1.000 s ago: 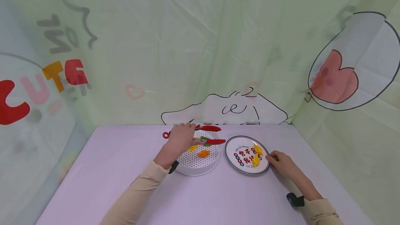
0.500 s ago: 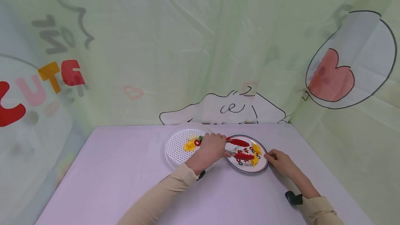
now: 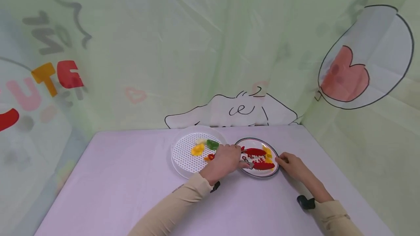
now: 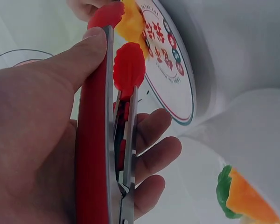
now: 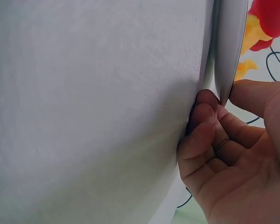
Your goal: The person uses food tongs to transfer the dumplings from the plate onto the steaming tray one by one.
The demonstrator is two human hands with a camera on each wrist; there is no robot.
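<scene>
Plainly, in the head view, the person's left hand (image 3: 224, 159) grasps a pair of metal tongs with red scalloped tips (image 3: 263, 165), its fingers wrapped about the handles. The two tips stand apart over a round white plate with a dark rim and red printed characters (image 3: 247, 142). Beneath and beside the tips, toward the plate's right side, lie soft-looking yellow pieces (image 3: 267, 152); whether the tips touch them cannot be told. The person's right hand (image 3: 294, 166) pinches the plate's right edge. Just left of the plate sits a round white tray with a perforated floor (image 3: 180, 158), carrying a yellow piece (image 3: 198, 150), a green piece (image 3: 212, 144), a pale cream piece (image 3: 201, 141) and a partly hidden orange piece (image 3: 206, 158). Plate and tray both rest on a table with a pale lilac cover (image 3: 131, 177).

In the left wrist view, the thumb lies along one red-backed arm of the tongs, with fingers against the other arm; the near tip overlaps the yellow on the plate.

In the right wrist view, the thumb presses one face of the plate's rim, while curled fingers support its underside. A red tip shows close against the yellow pieces.
</scene>
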